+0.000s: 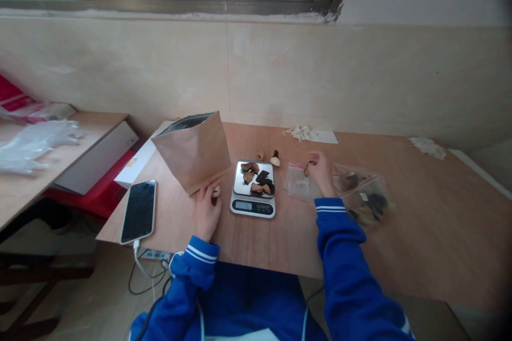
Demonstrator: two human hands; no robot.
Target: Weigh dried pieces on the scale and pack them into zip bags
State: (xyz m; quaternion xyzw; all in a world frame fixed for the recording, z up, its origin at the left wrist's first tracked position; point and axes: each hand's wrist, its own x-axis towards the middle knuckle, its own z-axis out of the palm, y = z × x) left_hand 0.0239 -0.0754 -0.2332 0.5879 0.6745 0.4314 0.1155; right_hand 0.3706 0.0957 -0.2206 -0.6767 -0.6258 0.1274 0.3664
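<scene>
Blue sleeves (344,256) frame a kitchen scale (253,187) loaded with dried pieces (258,178). Left of the scale, a pale piece (216,191) is pinched by the left hand (207,212) beside a paper bag (193,150). Right of the scale, a dark piece (307,168) is pinched by the right hand (321,172) over zip bags (352,189). Pieces are best added singly, with the display watched.

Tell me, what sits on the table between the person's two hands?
In the head view, a small digital scale loaded with dried mushroom pieces sits between the left hand and the right hand.
</scene>
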